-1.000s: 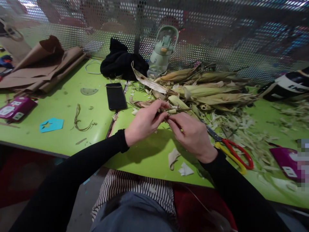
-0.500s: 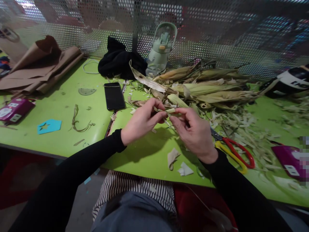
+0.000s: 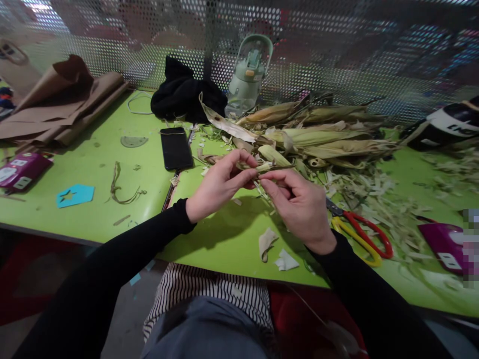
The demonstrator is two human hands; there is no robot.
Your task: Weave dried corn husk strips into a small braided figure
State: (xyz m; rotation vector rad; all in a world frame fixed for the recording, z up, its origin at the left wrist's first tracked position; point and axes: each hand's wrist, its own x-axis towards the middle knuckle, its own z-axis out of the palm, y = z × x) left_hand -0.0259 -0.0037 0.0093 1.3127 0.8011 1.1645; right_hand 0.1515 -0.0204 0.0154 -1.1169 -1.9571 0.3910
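Pinch hold on narrow husk strips above a green table

Left hand: thumb and index finger closed on the husk strips; remaining fingers curled under, partly hidden. Right hand: thumb and index finger likewise closed on the strips, tips just beside those of the left. Strips lie between the two sets of fingertips; thin ends hang below, toward the table. Exact join or twist hidden by the fingers.

Directly beyond the hands: heap of dried corn husks, lying mostly crosswise. Shredded husk spreads to the right of it. Scissors, one red handle and one yellow, rest beside the right hand, blades partly hidden behind it. Near side, below the hands: curled husk scrap and white scrap, close together.

Left of the hands: black phone, screen up; translucent protractor; blue paper tag with star cut-out; twisted fibre cord. Farther left, folded brown paper and a purple box.

Back of table: black cloth beside a pale green water bottle, both in front of a perforated screen.
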